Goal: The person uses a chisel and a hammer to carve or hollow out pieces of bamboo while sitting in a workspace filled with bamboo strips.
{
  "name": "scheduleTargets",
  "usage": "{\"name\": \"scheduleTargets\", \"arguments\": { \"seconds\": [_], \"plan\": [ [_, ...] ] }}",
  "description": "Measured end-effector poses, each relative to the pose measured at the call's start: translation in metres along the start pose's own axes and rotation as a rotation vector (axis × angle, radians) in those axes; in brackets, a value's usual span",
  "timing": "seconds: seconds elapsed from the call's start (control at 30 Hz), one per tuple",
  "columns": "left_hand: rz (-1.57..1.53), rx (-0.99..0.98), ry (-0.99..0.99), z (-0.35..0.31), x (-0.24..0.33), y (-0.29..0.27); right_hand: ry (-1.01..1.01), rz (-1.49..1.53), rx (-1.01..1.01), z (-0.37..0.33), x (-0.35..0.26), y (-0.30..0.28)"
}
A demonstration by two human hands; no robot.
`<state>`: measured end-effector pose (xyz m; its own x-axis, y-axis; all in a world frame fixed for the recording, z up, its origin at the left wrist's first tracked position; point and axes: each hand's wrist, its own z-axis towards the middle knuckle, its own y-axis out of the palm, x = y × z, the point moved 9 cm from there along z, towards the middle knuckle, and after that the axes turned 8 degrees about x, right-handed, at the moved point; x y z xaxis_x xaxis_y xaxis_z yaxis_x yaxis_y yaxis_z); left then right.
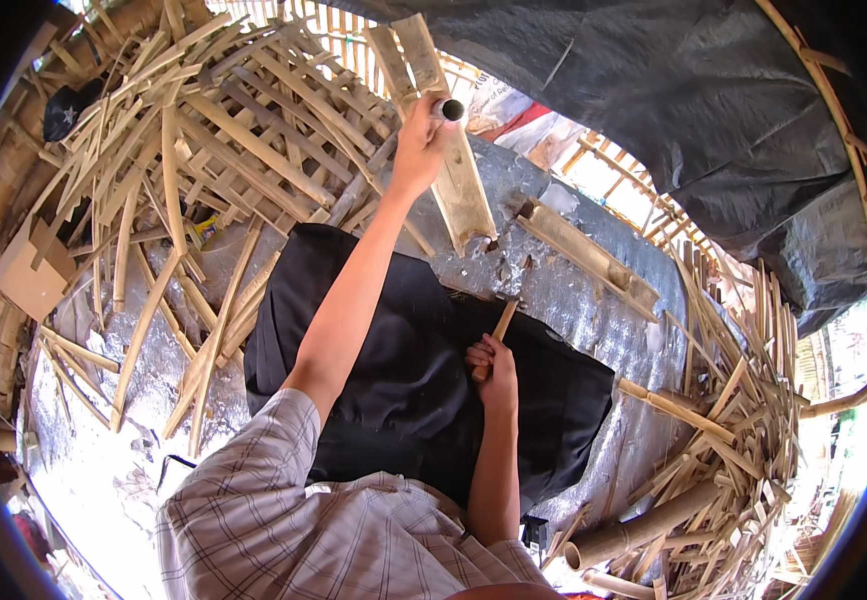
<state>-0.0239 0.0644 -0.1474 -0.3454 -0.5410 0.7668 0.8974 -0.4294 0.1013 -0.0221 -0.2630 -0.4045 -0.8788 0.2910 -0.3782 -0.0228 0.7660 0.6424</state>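
Note:
My left hand (421, 148) reaches far out and is closed around a tube whose pale rim and dark round opening (451, 110) face up. Right beside it stretches a long split bamboo piece (465, 195), hollow side showing; whether hand and bamboo touch is unclear. Another split length (388, 60) stands just beyond the hand. Close to my lap, my right hand (494, 372) is wrapped around a wooden handle (503, 322) that points away from me. What is fixed to the handle's far end cannot be made out. Black cloth (383, 340) covers my legs.
A heap of bamboo strips (243, 120) fills the far left, with a cardboard box (33, 270) at its edge. Another split bamboo (593, 260) lies to the right on the grey sheet (593, 340). More strips and a bamboo pole (643, 525) pile up at right. Black sheeting (713, 120) hangs above.

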Motion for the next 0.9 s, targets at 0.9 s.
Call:
{"name": "scheduleTargets", "arguments": {
  "seconds": [0.9],
  "plan": [
    [-0.256,-0.097,-0.213,0.003,-0.006,-0.011,-0.047,-0.009,-0.010,0.006,0.001,-0.003]
  ]
}}
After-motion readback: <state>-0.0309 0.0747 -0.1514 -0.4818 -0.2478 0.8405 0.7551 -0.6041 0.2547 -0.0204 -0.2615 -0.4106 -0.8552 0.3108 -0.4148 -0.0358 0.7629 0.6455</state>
